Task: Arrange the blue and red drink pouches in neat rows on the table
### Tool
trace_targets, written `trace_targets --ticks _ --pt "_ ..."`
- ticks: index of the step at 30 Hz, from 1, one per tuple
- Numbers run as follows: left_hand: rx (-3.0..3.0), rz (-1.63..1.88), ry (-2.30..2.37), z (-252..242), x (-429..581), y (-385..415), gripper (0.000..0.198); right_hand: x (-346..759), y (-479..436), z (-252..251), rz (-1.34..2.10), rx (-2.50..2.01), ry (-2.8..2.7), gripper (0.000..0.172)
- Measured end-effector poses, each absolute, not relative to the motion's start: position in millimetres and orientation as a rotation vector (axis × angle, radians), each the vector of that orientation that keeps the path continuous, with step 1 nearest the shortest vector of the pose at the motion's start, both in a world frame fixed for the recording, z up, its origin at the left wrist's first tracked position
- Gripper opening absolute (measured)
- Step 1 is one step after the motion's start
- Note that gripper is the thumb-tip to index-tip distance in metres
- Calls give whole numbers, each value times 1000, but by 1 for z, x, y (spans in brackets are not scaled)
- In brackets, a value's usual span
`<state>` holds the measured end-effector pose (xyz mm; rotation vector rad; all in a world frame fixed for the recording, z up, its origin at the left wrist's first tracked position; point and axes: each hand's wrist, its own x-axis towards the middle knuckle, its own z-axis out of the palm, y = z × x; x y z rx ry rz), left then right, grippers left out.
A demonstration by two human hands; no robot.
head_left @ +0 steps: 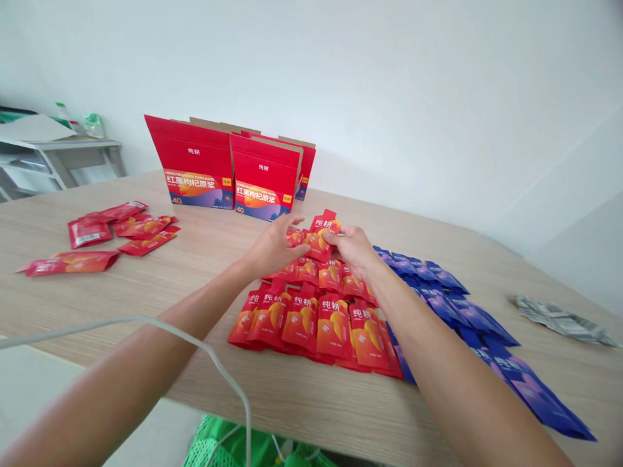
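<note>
My right hand [354, 248] pinches the right side of a red pouch [321, 235], holding it upright above other red pouches. Just left of that pouch is my left hand [278, 246], its fingers apart and nothing in its grip; its thumb reaches close to the pouch's lower left side. Beneath both hands lie overlapping rows of red pouches [302, 318] with orange fruit prints. Rows of blue pouches [479, 318] lie to the right, partly hidden behind my right forearm.
Open red boxes [199, 165] stand at the back of the wooden table [195, 370]. Several loose red pouches [73, 263] lie at the left. A crumpled striped wrapper [559, 318] is at the right. A white cable [209, 350] arches over my left forearm.
</note>
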<state>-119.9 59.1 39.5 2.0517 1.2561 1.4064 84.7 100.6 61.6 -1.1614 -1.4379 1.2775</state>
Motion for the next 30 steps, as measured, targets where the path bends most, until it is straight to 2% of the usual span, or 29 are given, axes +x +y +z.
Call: trace_targets --ticks 2,4,11,15,23,30 --pt "1881 1330 1303 31 -119 64 39 86 106 54 1267 -1225 -1421 21" --pt "1816 1273 1296 24 -117 67 28 85 109 47 1252 -1281 -1418 26" --pt "1703 1219 1333 7 -116 71 17 80 110 35 1153 -1433 -1555 49" --pt "1705 1159 1394 2 -117 71 21 77 113 31 1067 -1541 -1718 58" --pt "1798 1080 1490 3 -114 67 22 80 119 28 744 -1709 -2063 52" --pt "1899 1038 1524 1 -110 63 21 79 116 34 443 -1751 -2218 39"
